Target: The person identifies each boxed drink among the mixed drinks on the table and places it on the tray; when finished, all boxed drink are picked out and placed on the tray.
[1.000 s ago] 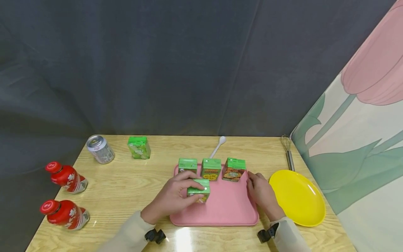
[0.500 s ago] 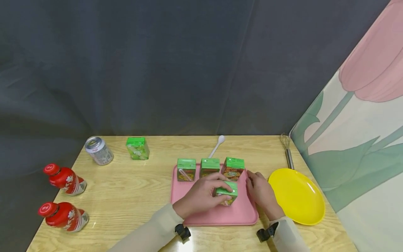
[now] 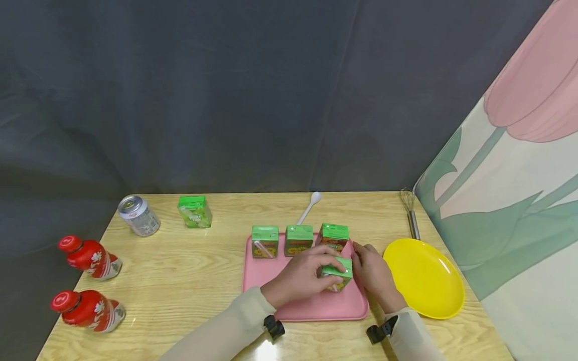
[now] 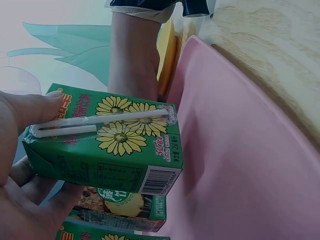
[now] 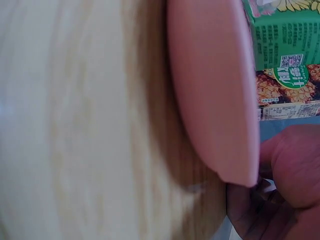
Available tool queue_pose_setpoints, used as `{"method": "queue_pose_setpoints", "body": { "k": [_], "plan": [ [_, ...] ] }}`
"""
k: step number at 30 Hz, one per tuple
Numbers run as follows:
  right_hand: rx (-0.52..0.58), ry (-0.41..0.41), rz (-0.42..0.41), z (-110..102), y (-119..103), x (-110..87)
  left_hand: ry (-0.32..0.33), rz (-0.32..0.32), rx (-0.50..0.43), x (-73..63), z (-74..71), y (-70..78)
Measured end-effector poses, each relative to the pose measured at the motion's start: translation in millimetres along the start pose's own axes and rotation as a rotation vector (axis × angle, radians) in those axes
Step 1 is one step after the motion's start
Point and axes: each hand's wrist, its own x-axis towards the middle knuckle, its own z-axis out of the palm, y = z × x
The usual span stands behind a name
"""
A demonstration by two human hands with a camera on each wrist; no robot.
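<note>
My left hand [image 3: 300,278] grips a green drink carton [image 4: 120,140] with yellow flowers and a wrapped straw on its side. Thumb and fingers lie on opposite faces of it. The carton is over the right part of the pink tray [image 3: 325,310], close to its right rim. Along the tray's far side stand a left carton [image 3: 265,241], a middle carton [image 3: 298,241] and a brownish-green right carton [image 3: 335,231], the last partly hidden by my left hand. At the tray's right side my right hand [image 3: 374,275] pinches the rim between thumb and fingers.
A yellow plate [image 3: 424,278] lies right of the tray, a whisk [image 3: 412,215] beyond it. Behind the tray is a white spoon [image 3: 309,208]. Far left stand a can [image 3: 139,216], another green carton [image 3: 195,212] and red bottles [image 3: 92,258]. A dark curtain [image 3: 253,100] closes the back.
My left hand has carried the carton rightward across the tray, from the left-middle part to near the right rim, uncovering the left carton. The right hand stays at the rim.
</note>
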Motion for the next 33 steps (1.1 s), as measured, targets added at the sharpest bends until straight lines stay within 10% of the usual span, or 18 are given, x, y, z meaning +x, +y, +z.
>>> {"method": "queue_pose_setpoints", "body": {
  "k": [21, 28, 33],
  "plan": [
    [0.001, -0.024, 0.02, 1, 0, 2.4, -0.032, -0.016, -0.014, 3.1, -1.3, -5.9],
    [0.009, -0.017, 0.021, 0, 0, 1.8, 0.142, 0.098, 0.102, -2.8, -48.8, 22.2],
    [0.014, -0.015, 0.027, 1, 1, 1.3, 0.348, 0.074, 0.098, -21.5, -103.1, 15.5]
  ]
}}
